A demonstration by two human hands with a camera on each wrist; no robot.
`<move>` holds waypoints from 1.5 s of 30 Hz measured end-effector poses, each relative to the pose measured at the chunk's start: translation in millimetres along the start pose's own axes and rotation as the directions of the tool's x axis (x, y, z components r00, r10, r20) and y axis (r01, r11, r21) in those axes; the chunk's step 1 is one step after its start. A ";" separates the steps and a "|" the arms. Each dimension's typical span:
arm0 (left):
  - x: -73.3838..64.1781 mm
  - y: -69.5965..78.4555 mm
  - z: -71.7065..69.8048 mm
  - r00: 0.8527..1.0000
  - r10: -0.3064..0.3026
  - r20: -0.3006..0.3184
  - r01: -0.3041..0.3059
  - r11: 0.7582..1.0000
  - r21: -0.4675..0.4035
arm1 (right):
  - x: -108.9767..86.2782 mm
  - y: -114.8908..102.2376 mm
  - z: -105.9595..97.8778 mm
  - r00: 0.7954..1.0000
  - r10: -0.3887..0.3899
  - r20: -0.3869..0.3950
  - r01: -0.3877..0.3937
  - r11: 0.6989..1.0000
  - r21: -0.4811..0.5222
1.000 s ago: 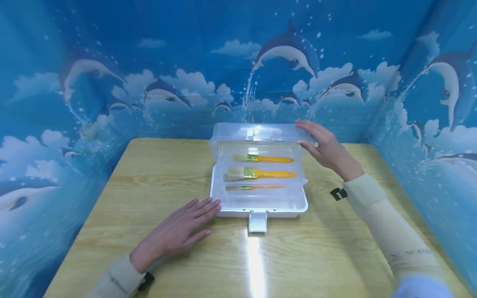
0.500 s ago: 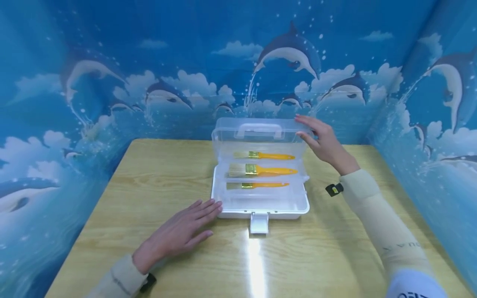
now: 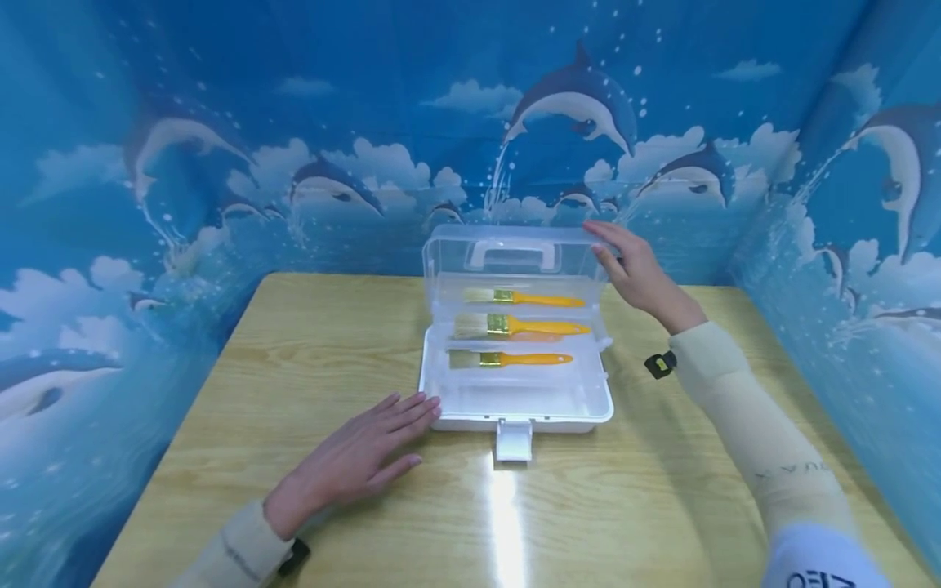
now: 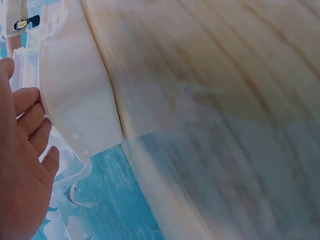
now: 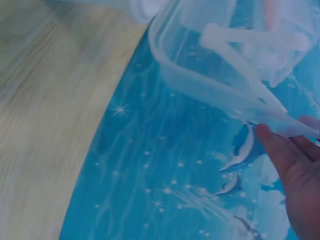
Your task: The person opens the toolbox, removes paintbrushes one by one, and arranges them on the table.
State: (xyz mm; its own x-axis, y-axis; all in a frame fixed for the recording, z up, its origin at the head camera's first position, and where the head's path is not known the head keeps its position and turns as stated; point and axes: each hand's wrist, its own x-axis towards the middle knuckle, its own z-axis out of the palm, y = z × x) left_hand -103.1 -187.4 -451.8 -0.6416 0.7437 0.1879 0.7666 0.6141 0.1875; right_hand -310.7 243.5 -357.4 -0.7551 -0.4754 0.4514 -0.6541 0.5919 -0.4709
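Observation:
A white storage box [image 3: 515,396] with a clear lid [image 3: 566,255] stands on the table, its lid raised at the back. Three paintbrushes with orange handles show inside it: one brush [image 3: 525,299] at the back, a wide brush [image 3: 540,327] in the middle, and a third brush [image 3: 525,359] nearest the front. My right hand [image 3: 639,273] pinches the lid's upper right edge, thumb on one side and fingers on the other in the right wrist view. With straight fingers, my left hand [image 3: 360,453] touches the box's front left corner. The latch [image 3: 514,441] hangs down in front.
The wooden table [image 3: 309,351] carries the box near its back edge. Behind and beside it hangs a blue cloth backdrop [image 3: 412,98] printed with dolphins. Both forearms wear light sleeves [image 3: 742,408], with a small black device [image 3: 660,365] at the right wrist.
My right hand has raised the lid further up and back, bringing its handle into view. The brushes show more fully and appear higher. The left hand has stayed at the corner.

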 end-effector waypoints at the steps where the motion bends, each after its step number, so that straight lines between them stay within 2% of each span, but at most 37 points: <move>1: -0.2 -0.1 -0.1 1.000 -0.003 0.006 0.003 1.000 0.000 | 1.2 1.9 0.7 1.000 0.011 -0.004 -0.011 1.000 0.001; 7: -1.8 0.1 -0.1 1.000 -0.021 0.023 0.020 1.000 0.001 | 8.4 8.3 5.7 0.996 0.093 -0.014 -0.093 0.996 0.016; 14: -1.1 0.4 2.2 1.000 -0.015 0.026 0.015 1.000 0.005 | 14.8 10.1 7.6 0.976 0.213 0.050 -0.214 0.977 0.009; 19: -2.1 1.3 3.7 1.000 -0.011 0.020 0.010 0.999 0.040 | 17.5 14.6 10.6 0.972 0.232 0.031 -0.232 0.973 0.000; 25: -2.9 1.6 1.4 0.998 -0.031 0.062 0.026 0.996 0.082 | 20.1 18.5 16.2 0.966 0.259 -0.028 -0.258 0.965 0.040; 31: -2.4 1.8 -0.3 0.994 -0.041 0.098 0.033 0.996 0.081 | 24.1 25.9 23.1 0.957 0.284 -0.059 -0.279 0.957 0.076; 37: -3.0 1.7 -1.4 0.994 -0.042 0.098 0.034 0.996 0.084 | 27.0 35.4 29.6 0.947 0.317 -0.052 -0.313 0.947 0.075; 45: -4.3 3.9 -2.5 0.990 -0.055 0.129 0.046 0.996 0.072 | 28.0 47.7 39.8 0.925 0.379 -0.040 -0.374 0.923 0.096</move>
State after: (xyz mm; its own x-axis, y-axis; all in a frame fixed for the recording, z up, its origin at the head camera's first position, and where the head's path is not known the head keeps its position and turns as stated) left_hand -97.4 -188.8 -449.5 -0.6746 0.7364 0.0517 0.7359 0.6652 0.1265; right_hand -364.8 232.5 -397.4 -0.9442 -0.1896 0.2693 -0.3255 0.6612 -0.6759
